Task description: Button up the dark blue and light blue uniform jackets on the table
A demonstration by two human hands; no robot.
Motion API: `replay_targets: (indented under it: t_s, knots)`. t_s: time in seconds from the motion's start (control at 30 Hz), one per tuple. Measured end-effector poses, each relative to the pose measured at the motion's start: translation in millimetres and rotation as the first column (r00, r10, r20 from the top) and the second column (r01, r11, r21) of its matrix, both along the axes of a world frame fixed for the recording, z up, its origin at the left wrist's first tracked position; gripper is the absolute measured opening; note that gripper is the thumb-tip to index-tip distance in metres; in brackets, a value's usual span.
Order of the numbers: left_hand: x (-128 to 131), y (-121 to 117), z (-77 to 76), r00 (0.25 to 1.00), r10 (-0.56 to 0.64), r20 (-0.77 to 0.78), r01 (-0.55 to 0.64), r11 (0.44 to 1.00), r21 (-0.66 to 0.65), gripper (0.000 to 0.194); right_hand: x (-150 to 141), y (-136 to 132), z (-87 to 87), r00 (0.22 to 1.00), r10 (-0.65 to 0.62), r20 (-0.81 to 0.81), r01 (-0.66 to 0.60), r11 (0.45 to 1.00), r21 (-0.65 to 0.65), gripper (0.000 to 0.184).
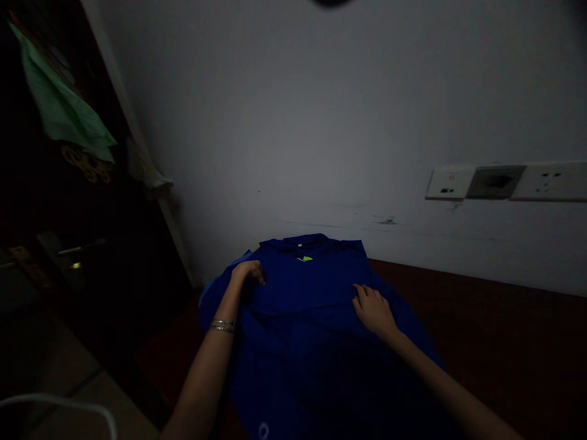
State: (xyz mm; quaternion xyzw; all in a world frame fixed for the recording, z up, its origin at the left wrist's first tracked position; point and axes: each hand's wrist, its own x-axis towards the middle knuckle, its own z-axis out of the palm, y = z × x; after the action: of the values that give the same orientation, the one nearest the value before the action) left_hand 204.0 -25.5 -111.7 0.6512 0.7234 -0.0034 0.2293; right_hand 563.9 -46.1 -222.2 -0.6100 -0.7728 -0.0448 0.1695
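Overhead and ahead, a pale grey wall (321, 110) fills most of the view, scuffed with a few dark marks low down near the table edge. Set into it on the right is a row of white switch and socket plates (504, 181), the middle one dark. To the left stands a dark wooden door (55, 256) with a metal handle (80, 249), and a light green cloth (62, 107) hangs from its upper part. Below the door, pale floor tiles (59, 397) show dimly, with a white cable (68, 404) curving across them.

Against the wall sits a dark reddish-brown table (495, 330), poorly lit. On its left part lies a blue shirt (302, 342), spread flat with the collar toward the wall and a small yellow-green label (304, 258) at the neck.

The left hand (247, 271) rests on the shirt's left shoulder area, fingers curled down into the cloth; whether it pinches a fold cannot be told. Thin bangles (222, 326) circle that wrist. The right hand (373, 308) lies flat on the shirt's right side, fingers spread and pressing the fabric, gripping nothing.
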Motion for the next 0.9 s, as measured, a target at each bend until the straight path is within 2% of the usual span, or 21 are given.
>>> replay_targets:
  t_s: [0.13, 0.3, 0.37, 0.47, 0.53, 0.6, 0.7, 0.8, 0.9]
  knots:
    - [-3, -2, 2.7, 1.000, 0.001, -0.011, -0.002, 0.997, -0.083, 0.019, -1, 1, 0.0, 1.000, -0.006, 0.006, 0.006, 1.000, -0.007, 0.043]
    - [-2, -6, 14.6, 0.996, -0.083, 0.041, 0.081, 0.996, 0.039, 0.031, 0, 1, 0.6, 1.000, 0.005, -0.005, -0.005, 1.000, -0.026, 0.043]
    - [4, -11, 24.7, 0.978, -0.169, 0.126, 0.155, 0.982, 0.108, 0.035, 0, 1, 0.7, 1.000, 0.009, -0.016, -0.010, 0.999, -0.044, 0.043]
    - [22, -21, 43.3, 0.908, -0.296, 0.297, 0.232, 0.944, 0.234, 0.040, 1, 2, 3.4, 0.997, 0.017, -0.076, -0.024, 0.995, -0.093, 0.043]
    - [38, -27, 54.3, 0.865, -0.315, 0.391, 0.202, 0.931, 0.303, 0.041, 2, 2, 10.8, 0.984, 0.020, -0.178, -0.041, 0.993, -0.114, 0.046]
    - [56, -32, 61.1, 0.816, -0.301, 0.494, 0.124, 0.925, 0.359, 0.040, 1, 0, 25.2, 0.942, 0.061, -0.330, -0.094, 0.992, -0.084, 0.050]
    - [86, -34, 61.6, 0.700, -0.201, 0.686, -0.095, 0.925, 0.368, 0.037, -6, -12, 56.8, 0.787, 0.199, -0.585, -0.251, 0.968, -0.008, 0.059]
    - [120, -36, 53.4, 0.467, -0.115, 0.877, -0.315, 0.905, 0.286, 0.034, -20, -33, 83.8, 0.604, 0.269, -0.750, -0.410, 0.912, -0.003, 0.066]
    - [152, -40, 42.5, 0.241, -0.119, 0.963, -0.347, 0.916, 0.200, 0.033, -32, -49, 93.2, 0.564, 0.387, -0.729, -0.443, 0.887, 0.128, 0.080]
